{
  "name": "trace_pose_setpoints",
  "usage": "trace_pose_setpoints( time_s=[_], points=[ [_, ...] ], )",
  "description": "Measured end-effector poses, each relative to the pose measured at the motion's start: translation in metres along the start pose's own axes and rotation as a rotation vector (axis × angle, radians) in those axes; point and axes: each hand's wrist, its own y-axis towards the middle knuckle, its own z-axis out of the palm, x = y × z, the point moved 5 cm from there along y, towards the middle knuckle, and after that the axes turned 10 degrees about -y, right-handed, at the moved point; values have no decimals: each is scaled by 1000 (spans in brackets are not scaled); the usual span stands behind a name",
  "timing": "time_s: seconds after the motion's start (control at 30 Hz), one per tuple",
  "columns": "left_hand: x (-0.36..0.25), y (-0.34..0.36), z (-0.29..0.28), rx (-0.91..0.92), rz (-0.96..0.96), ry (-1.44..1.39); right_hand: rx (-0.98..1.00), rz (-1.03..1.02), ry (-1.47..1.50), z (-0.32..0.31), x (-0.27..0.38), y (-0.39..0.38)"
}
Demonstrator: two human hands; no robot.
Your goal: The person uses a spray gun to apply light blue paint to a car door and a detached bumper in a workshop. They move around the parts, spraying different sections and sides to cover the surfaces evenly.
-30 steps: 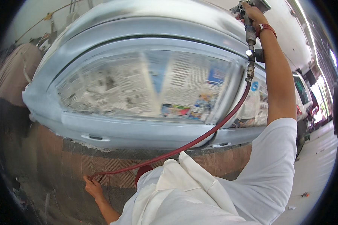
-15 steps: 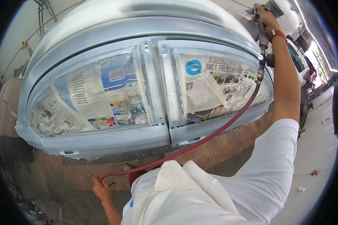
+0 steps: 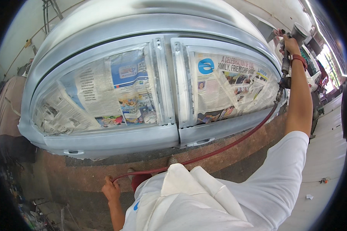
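Primer-grey metal covers the curved car body (image 3: 115,27), smooth and matte, with its two side windows masked in crinkled newspaper (image 3: 104,92). In the head view, the right hand (image 3: 290,43) is raised at the upper right, fingers wrapped fully around the grip of a spray gun (image 3: 287,54) held near the rear pillar. A red rubber hose (image 3: 227,144) sags from the gun down to the left hand (image 3: 112,189), which is closed around it low by the sill.

A red hose (image 3: 219,148) is trailing over pale grey-blue car doors (image 3: 115,140), whose windows are showing newspaper (image 3: 104,90) (black print, blue and multicoloured patches); white sleeve (image 3: 281,177), red wristband (image 3: 298,57).
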Motion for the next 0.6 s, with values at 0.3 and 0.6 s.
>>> trace_pose_setpoints(
  time_s=[0.3, 0.6],
  points=[
    [158, 3, -27, -68, -131, -80, 312, -351, 326, 75, 269, -187],
    [393, -24, -115, -151, -481, -83, 452, -640, 545, 206, 614, -432]
  ],
)
